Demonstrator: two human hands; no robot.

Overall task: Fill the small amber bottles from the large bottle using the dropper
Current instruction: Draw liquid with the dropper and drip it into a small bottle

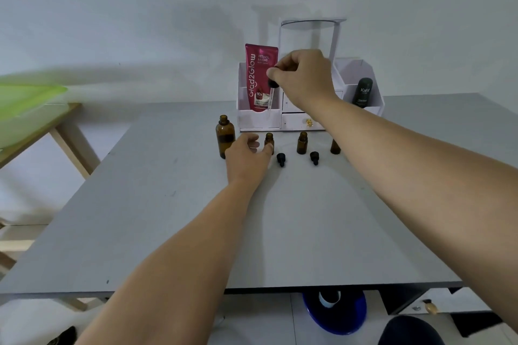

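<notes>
A large amber bottle [225, 135] stands uncapped at the far side of the grey table [196, 218]. My left hand [248, 155] rests beside it and pinches the first small amber bottle [269, 139] between thumb and fingers. My right hand [301, 78] is raised above that bottle and pinches the black bulb of a dropper [271, 92], whose glass tip points down. A second small bottle [302, 143] stands open to the right. A third small bottle [335, 147] is partly hidden behind my right forearm. Two black dropper caps [281, 159] [314, 157] lie in front of the bottles.
A white organizer [294, 117] with drawers stands behind the bottles, holding a pink tube [259, 78] and a dark green bottle [363, 92]. A wooden table with a green tray [25, 112] is at the left. A blue object [335, 314] sits under the table's front edge.
</notes>
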